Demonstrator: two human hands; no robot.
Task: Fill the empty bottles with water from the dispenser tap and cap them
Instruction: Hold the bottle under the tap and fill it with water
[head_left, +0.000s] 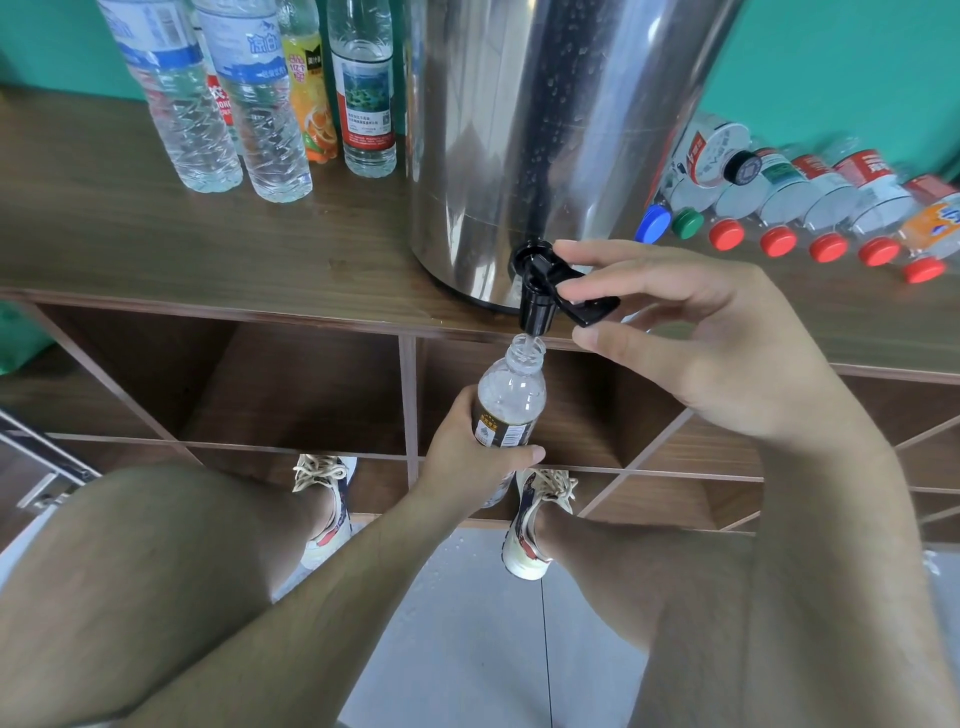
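Gripping a bottle (511, 400) beneath the tap (535, 312), left hand (467, 457) clears the shelf edge (260, 307) (open cubbies (311, 379) below); right hand (727, 343), three o'clock, pinches the lever (595, 307).

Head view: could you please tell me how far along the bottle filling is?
Seemingly done: upright bottles standing left of the dispenser. In hand: left hand holds an uncapped bottle under the tap; right hand pinches the tap lever. Left: capped bottles lying on the right, seemingly empty.
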